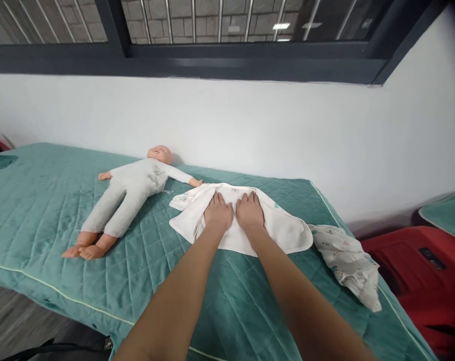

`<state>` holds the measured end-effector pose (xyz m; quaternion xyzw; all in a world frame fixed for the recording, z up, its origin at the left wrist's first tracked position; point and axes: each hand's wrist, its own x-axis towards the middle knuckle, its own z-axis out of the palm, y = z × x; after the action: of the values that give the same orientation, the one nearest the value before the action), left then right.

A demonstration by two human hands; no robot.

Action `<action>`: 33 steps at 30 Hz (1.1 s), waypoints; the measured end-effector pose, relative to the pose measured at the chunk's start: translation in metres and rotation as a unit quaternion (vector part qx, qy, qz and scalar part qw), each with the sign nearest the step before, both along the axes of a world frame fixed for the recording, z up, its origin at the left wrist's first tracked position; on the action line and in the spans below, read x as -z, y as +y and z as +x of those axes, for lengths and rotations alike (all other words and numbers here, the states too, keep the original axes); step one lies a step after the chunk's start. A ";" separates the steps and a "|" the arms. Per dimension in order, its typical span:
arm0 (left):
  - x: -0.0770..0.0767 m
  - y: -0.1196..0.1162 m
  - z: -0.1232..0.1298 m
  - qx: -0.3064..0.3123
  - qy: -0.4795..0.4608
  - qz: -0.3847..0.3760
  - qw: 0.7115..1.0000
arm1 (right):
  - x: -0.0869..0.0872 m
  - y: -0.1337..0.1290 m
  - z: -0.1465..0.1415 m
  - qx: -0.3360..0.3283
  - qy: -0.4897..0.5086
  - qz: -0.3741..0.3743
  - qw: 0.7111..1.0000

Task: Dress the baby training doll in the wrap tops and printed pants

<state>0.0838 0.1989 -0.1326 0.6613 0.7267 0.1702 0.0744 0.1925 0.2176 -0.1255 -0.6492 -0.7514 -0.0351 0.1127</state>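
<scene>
White wall point(227, 115) runs below a dark window frame point(250, 62), behind a bed with a green quilted cover point(54, 200). Both hands are open and lie palm down on a white baby shirt point(280, 233), pressing on it without grasping it. The left hand point(219, 210) has its fingers pointing to the far side; the right hand point(250, 211) lies just beside it in the same way, the thumbs turned inward. Both forearms reach in from the near edge, slanting toward each other.

The shirt is spread in the middle of the bed, near the far side, its right part fairly flat and its left part folded in layers. A small printed label shows at the far neck edge, and a little green print on the right.

To the left, a doll point(137, 175) in white clothes lies on its back, one arm stretched toward the shirt. To the right, a crumpled printed cloth point(350, 260) lies against the shirt's edge.
</scene>
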 end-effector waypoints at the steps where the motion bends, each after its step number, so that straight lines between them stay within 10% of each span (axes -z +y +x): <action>1: -0.001 -0.003 0.001 0.001 0.003 0.000 1.000 | -0.001 -0.002 -0.001 -0.029 -0.005 0.002 1.000; 6: -0.001 -0.018 0.003 0.005 0.015 0.002 1.000 | -0.002 -0.009 -0.001 -0.125 -0.020 -0.008 0.992; 24: -0.012 -0.108 -0.026 0.126 -0.053 0.106 0.985 | -0.005 -0.105 0.015 -0.107 -0.039 -0.053 0.992; 29: -0.011 -0.106 -0.101 -0.040 -0.135 0.262 0.955 | -0.010 -0.149 0.025 -0.171 -0.024 -0.056 0.983; 33: 0.001 -0.072 -0.152 -0.139 -0.151 0.186 0.961 | -0.019 -0.149 0.009 -0.191 0.043 -0.054 0.979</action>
<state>-0.0682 0.1268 -0.1341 0.5225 0.7473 0.4090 0.0347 0.2010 0.0686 -0.1061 -0.4995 -0.8568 0.0558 0.1149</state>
